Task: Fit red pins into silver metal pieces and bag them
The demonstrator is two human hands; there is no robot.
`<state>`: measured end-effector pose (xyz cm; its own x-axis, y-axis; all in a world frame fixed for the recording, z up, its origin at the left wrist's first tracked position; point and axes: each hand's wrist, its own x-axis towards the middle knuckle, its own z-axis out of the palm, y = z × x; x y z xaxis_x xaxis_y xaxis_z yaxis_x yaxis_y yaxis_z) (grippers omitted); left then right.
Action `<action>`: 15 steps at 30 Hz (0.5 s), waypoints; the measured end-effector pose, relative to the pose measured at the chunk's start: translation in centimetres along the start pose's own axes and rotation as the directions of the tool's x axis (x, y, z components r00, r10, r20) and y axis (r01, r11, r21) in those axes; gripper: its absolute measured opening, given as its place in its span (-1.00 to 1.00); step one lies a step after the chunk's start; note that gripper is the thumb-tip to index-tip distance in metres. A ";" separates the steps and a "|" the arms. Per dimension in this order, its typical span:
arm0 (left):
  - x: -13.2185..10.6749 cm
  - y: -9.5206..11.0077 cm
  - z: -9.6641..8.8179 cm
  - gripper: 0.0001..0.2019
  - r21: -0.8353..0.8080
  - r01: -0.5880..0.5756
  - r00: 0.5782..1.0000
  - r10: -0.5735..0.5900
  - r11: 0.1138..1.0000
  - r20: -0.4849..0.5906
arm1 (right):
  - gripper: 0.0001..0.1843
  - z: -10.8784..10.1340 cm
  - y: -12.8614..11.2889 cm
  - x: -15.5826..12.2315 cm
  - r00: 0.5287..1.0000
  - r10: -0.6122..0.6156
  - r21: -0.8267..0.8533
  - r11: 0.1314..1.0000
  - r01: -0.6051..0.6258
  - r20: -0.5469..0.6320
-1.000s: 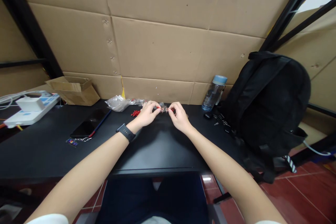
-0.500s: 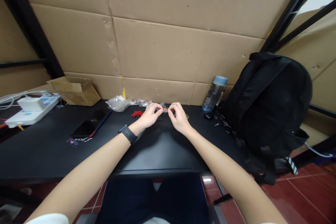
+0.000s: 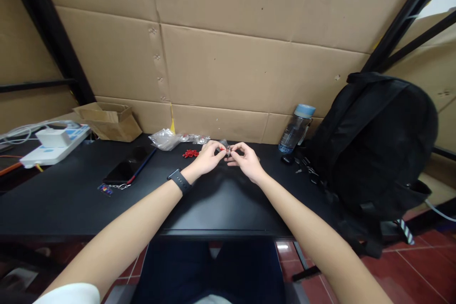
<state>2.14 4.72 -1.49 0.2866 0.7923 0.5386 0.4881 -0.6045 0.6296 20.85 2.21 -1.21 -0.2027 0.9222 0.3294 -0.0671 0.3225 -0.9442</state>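
Over the back of the black table (image 3: 213, 199), my left hand (image 3: 209, 157) and my right hand (image 3: 248, 162) almost meet at the fingertips. My left thumb and forefinger pinch a small red piece (image 3: 223, 148). A small shiny ring-like metal piece (image 3: 228, 151) shows at the right fingertips, pinched between thumb and forefinger, with the other right fingers stretched out below. Whether the two pieces touch is too small to tell. Left of my left hand lies a pile of small red pieces (image 3: 190, 153). Clear plastic bags (image 3: 166, 139) lie behind it.
A phone (image 3: 130, 166) with a keyring, an open cardboard box (image 3: 112, 122) and a white power strip (image 3: 55, 147) are on the left. To the right stand a water bottle (image 3: 296, 128) and a black backpack (image 3: 377, 152), with keys (image 3: 309, 171) between. A cardboard wall (image 3: 228, 71) closes the back.
The view has shifted slightly left. My right hand has turned a little, its lower fingers now extending under the metal piece. Both hands stay close together.
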 end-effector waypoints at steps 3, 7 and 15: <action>0.0 0.0 0.1 -0.90 0.013 0.009 1.000 -0.009 1.000 0.003 | -0.52 0.1 -0.5 -0.3 0.998 0.060 0.100 0.993 -0.059 0.000; 0.0 0.0 0.1 -0.88 0.048 0.045 0.999 -0.046 0.998 0.014 | -0.56 0.1 -0.9 -0.3 0.989 0.145 0.163 0.975 -0.149 0.032; 0.8 0.2 -3.7 -0.78 0.343 0.101 0.979 -0.032 0.934 -0.202 | -0.62 -0.8 -1.2 0.1 0.980 0.196 0.200 0.961 -0.190 -0.012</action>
<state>-0.61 4.94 1.14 0.0981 0.7780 0.6205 0.7679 -0.4558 0.4501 21.69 2.08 -0.04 -0.1999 0.9701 0.1378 -0.2213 0.0923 -0.9708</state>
